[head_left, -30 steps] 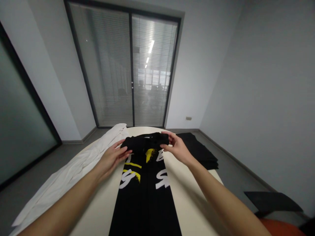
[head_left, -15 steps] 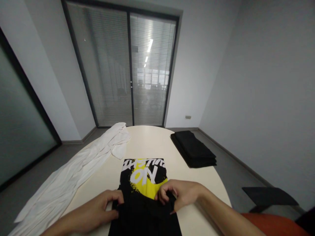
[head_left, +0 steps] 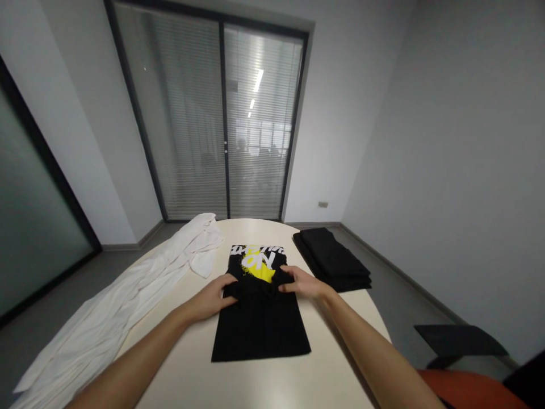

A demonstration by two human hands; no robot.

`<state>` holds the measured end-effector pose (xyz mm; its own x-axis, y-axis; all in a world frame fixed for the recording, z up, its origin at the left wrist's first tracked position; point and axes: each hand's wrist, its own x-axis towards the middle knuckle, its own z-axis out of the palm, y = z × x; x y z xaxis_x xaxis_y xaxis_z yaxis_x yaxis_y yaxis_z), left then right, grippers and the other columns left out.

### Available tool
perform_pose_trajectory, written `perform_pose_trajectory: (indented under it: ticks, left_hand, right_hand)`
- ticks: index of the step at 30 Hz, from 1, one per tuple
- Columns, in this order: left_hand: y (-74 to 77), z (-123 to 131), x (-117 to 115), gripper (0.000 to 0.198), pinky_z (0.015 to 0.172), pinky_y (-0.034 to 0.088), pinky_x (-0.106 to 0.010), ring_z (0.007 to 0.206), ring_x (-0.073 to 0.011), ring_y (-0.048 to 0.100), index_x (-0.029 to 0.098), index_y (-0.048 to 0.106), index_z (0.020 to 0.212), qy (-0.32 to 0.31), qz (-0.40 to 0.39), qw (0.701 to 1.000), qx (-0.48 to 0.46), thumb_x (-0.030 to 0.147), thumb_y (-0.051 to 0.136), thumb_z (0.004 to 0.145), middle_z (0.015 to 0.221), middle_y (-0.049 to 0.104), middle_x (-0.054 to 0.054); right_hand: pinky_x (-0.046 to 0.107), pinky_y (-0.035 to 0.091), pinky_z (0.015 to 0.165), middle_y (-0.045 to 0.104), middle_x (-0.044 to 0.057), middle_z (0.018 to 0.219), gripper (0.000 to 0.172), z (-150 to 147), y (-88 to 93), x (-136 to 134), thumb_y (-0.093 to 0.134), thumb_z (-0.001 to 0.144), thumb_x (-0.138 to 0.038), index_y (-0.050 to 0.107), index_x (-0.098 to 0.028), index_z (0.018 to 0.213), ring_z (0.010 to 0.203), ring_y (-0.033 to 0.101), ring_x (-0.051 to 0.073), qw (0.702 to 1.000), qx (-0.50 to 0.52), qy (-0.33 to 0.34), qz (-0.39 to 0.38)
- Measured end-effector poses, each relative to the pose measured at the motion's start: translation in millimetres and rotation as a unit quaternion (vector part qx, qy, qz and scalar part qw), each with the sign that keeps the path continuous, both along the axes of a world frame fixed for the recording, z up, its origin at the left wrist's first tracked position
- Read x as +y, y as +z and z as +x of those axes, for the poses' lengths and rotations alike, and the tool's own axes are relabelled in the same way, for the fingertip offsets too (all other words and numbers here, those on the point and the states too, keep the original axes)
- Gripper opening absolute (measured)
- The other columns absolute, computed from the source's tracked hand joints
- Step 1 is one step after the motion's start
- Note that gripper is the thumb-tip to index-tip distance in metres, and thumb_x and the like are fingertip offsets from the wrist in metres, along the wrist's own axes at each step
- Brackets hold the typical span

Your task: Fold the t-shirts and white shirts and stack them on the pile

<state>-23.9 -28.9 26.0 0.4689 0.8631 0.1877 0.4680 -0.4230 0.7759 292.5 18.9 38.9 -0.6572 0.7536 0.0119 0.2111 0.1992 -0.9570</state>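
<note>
A black T-shirt [head_left: 259,324] with a yellow and white print lies folded into a narrow strip on the cream oval table [head_left: 179,363]. My left hand [head_left: 213,296] grips the left end of a raised fold across the shirt's middle. My right hand [head_left: 303,283] grips the right end of the same fold. Both hands have their fingers closed on the black cloth. The printed end [head_left: 258,262] lies flat beyond the fold, on the far side of my hands.
White cloth [head_left: 128,295] lies bunched along the table's left side. A stack of folded black garments [head_left: 334,258] sits at the far right of the table. A dark chair [head_left: 464,341] and an orange seat [head_left: 464,392] are at the right.
My hands drew the shirt's far end towards me, then moved back away with a fold of cloth. The shirt now lies shorter, with its near edge in view on the table.
</note>
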Motion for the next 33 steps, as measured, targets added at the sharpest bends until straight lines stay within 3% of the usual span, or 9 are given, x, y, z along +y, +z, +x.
perform_pose_trajectory:
  ticks: [5, 8, 11, 14, 19, 21, 28, 33]
  left_hand:
    - [8.0, 3, -14, 0.028, 0.105, 0.042, -0.038, 0.113, -0.0253, 0.059, 0.019, 0.069, 0.105, 0.019, -0.02, 0.994, -0.104, 0.038, 0.068, 0.085, 0.113, 0.069, -0.008]
    - [16.8, -6, -23, 0.035, 0.105, 0.043, -0.039, 0.113, -0.0257, 0.06, 0.019, 0.068, 0.111, -0.012, -0.089, 0.986, -0.142, 0.039, 0.072, 0.082, 0.114, 0.07, -0.007]
    - [25.2, -17, -31, 0.027, 0.099, 0.046, -0.036, 0.107, -0.0234, 0.062, 0.019, 0.069, 0.101, -0.099, -0.149, 0.98, -0.084, 0.036, 0.074, 0.08, 0.11, 0.07, -0.005]
    - [29.7, -21, -39, 0.019, 0.097, 0.046, -0.033, 0.107, -0.0217, 0.061, 0.02, 0.066, 0.09, -0.136, -0.144, 0.98, 0.017, 0.029, 0.074, 0.075, 0.115, 0.067, -0.004]
    - [28.0, -15, -50, 0.055, 0.101, 0.045, -0.034, 0.113, -0.0236, 0.056, 0.024, 0.062, 0.111, -0.12, -0.105, 0.98, 0.118, 0.026, 0.083, 0.061, 0.124, 0.06, -0.003]
    - [24.6, -13, -49, 0.059, 0.1, 0.046, -0.035, 0.113, -0.0238, 0.056, 0.025, 0.06, 0.114, -0.108, -0.085, 0.982, 0.128, 0.025, 0.083, 0.06, 0.123, 0.059, -0.003]
    - [11.1, -15, -33, 0.037, 0.11, 0.039, -0.037, 0.126, -0.023, 0.053, 0.026, 0.066, 0.116, -0.086, -0.004, 0.994, 0.063, 0.031, 0.072, 0.08, 0.138, 0.055, -0.007]
    - [16.2, -14, -33, 0.021, 0.105, 0.043, -0.034, 0.116, -0.0199, 0.061, 0.028, 0.075, 0.103, -0.064, -0.002, 0.997, 0.048, 0.032, 0.059, 0.092, 0.125, 0.066, -0.005]
  right_hand:
    - [0.044, 0.045, 0.101, 0.072, 0.009, 0.111, 0.033, 6, 10.1, -20, 0.081, 0.075, -0.039, 0.069, -0.018, 0.097, 0.108, 0.065, 0.025, 0.994, 0.06, -0.07, 0.054]
    - [0.043, 0.045, 0.101, 0.072, 0.009, 0.111, 0.025, 11, 21.5, -37, 0.082, 0.076, -0.034, 0.066, -0.019, 0.088, 0.114, 0.064, 0.025, 0.993, 0.105, -0.039, 0.037]
    - [0.042, 0.046, 0.099, 0.071, 0.007, 0.104, 0.024, 15, 25.5, -55, 0.083, 0.074, -0.03, 0.064, -0.018, 0.084, 0.115, 0.063, 0.025, 0.995, 0.093, 0.038, -0.012]
    - [0.039, 0.046, 0.097, 0.07, 0.006, 0.098, 0.028, 16, 21.0, -70, 0.086, 0.068, -0.031, 0.066, -0.017, 0.082, 0.114, 0.062, 0.026, 0.996, 0.011, 0.085, -0.032]
    - [0.034, 0.047, 0.093, 0.066, 0.006, 0.113, 0.045, 11, 11.8, -82, 0.091, 0.056, -0.034, 0.069, -0.019, 0.092, 0.109, 0.06, 0.024, 0.99, -0.097, 0.082, 0.063]
    - [0.033, 0.047, 0.093, 0.065, 0.007, 0.114, 0.046, 9, 9.6, -79, 0.091, 0.057, -0.037, 0.07, -0.02, 0.095, 0.108, 0.06, 0.024, 0.984, -0.11, 0.085, 0.108]
    - [0.04, 0.044, 0.101, 0.068, 0.008, 0.109, 0.037, 11, 5.5, -60, 0.087, 0.066, -0.037, 0.072, -0.021, 0.095, 0.116, 0.058, 0.027, 0.978, -0.1, 0.029, 0.18]
    - [0.041, 0.046, 0.097, 0.069, 0.008, 0.098, 0.018, 14, -1.3, -64, 0.079, 0.078, -0.033, 0.068, -0.02, 0.084, 0.107, 0.063, 0.025, 0.978, -0.012, -0.029, 0.204]
